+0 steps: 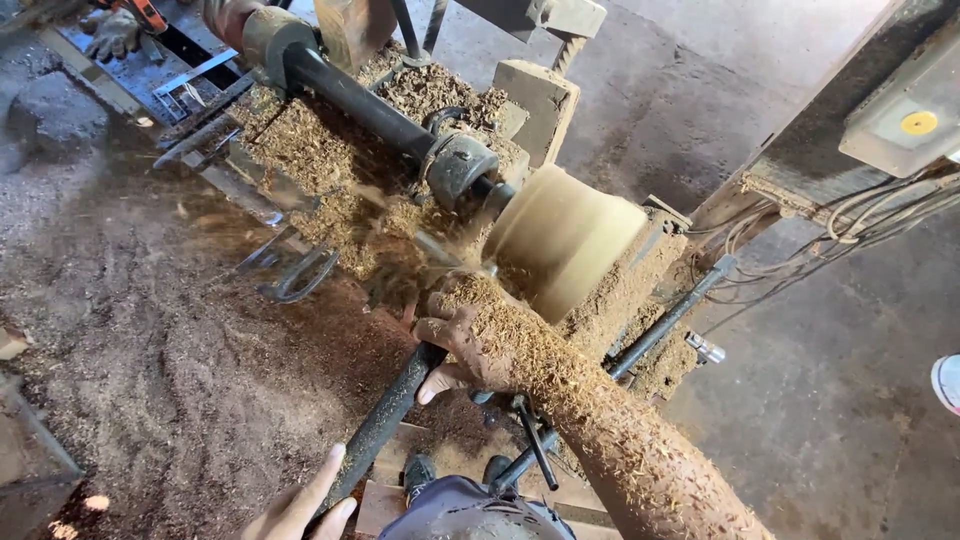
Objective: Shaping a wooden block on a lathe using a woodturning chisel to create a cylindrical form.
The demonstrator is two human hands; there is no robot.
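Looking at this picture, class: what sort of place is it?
Probably a woodturning workshop: a wood blank is mounted on a lathe, a long tool is pressed to it, and shavings lie everywhere.

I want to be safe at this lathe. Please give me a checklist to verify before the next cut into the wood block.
1. Left hand on the rear of the long tool handle: ok.
2. Right hand on the tool near the wood block: ok, covered with shavings.
3. Tool tip contact: cannot tell, hidden by flying chips.
4. Block seated on the shaft: cannot tell.
5. Hand protection: not ok, bare hands.
6. Lathe bed clear: not ok, heaped with shavings.
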